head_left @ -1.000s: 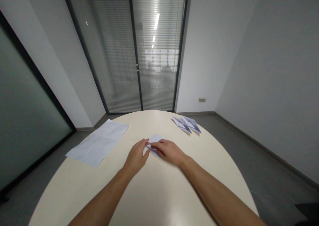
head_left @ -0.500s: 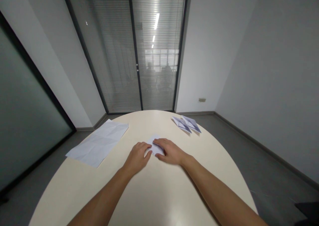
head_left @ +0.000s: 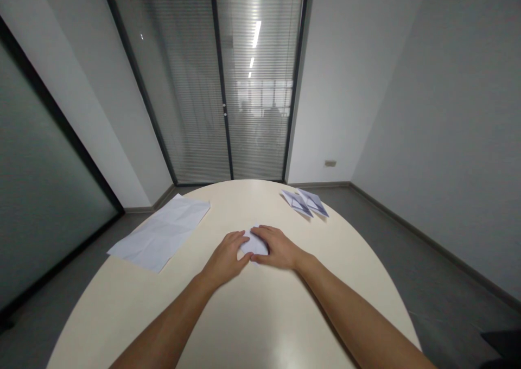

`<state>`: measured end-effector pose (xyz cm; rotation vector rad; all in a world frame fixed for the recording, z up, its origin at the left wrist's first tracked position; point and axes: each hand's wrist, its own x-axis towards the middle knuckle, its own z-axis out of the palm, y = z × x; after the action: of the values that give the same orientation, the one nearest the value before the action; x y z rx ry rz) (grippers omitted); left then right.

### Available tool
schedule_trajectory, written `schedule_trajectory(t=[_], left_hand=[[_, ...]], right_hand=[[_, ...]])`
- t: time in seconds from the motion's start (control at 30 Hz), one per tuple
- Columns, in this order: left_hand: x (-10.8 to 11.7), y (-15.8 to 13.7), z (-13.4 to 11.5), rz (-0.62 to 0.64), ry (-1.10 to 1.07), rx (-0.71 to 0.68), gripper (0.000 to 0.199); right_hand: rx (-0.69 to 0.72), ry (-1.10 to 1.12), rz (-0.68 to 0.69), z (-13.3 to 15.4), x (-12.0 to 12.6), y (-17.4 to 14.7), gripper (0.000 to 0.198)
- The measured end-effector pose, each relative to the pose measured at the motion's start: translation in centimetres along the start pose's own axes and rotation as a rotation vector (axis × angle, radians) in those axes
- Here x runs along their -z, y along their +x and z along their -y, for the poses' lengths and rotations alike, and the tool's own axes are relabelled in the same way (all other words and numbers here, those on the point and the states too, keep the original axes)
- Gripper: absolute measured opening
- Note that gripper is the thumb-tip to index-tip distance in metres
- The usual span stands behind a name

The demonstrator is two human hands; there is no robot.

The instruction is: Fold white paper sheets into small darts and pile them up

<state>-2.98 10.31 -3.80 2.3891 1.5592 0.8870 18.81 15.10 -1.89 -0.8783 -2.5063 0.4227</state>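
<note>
A small piece of folded white paper (head_left: 256,244) lies on the table in front of me, framed by both hands. My left hand (head_left: 227,256) grips its left side, with curled fingertips at the upper left edge and the thumb at the near edge. On the other side, my right hand (head_left: 280,248) has its fingers over the far and right part of the paper, its thumb along the near edge. The two thumb tips meet or nearly meet. Parts of the paper's edges are hidden under the fingers.
A large creased white sheet (head_left: 163,233) lies at the table's left edge. Two folded paper pieces (head_left: 297,203) sit side by side at the far right. The round cream table (head_left: 228,325) has a curved edge all around. Beyond stands a glass partition with blinds (head_left: 195,87).
The far part of the paper no longer sticks up beyond my fingertips. My left thumb has moved right, towards the right thumb. The right hand has barely shifted.
</note>
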Motion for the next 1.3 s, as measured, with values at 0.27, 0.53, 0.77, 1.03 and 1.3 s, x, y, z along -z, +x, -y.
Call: schedule_trajectory(t=[0.27, 0.53, 0.77, 1.03, 1.3], left_hand=[[0.1, 0.1, 0.0, -0.024, -0.033, -0.013, 0.031], [0.2, -0.1, 0.1, -0.006, 0.004, -0.025, 0.028], [0.4, 0.0, -0.3, -0.077, 0.147, 0.006, 0.027], [0.1, 0.1, 0.4, -0.119, 0.083, 0.044, 0.022], [1.1, 0.1, -0.4, -0.056, -0.008, -0.125, 0.031]], right_hand=[[-0.141, -0.054, 0.034, -0.6, -0.2, -0.1, 0.060], [-0.171, -0.191, -0.174, 0.0, 0.6, 0.5, 0.023], [0.062, -0.062, -0.094, 0.3, 0.5, 0.5, 0.021], [-0.012, -0.033, -0.121, -0.9, -0.3, 0.4, 0.021], [0.126, 0.015, -0.036, -0.5, 0.6, 0.2, 0.029]])
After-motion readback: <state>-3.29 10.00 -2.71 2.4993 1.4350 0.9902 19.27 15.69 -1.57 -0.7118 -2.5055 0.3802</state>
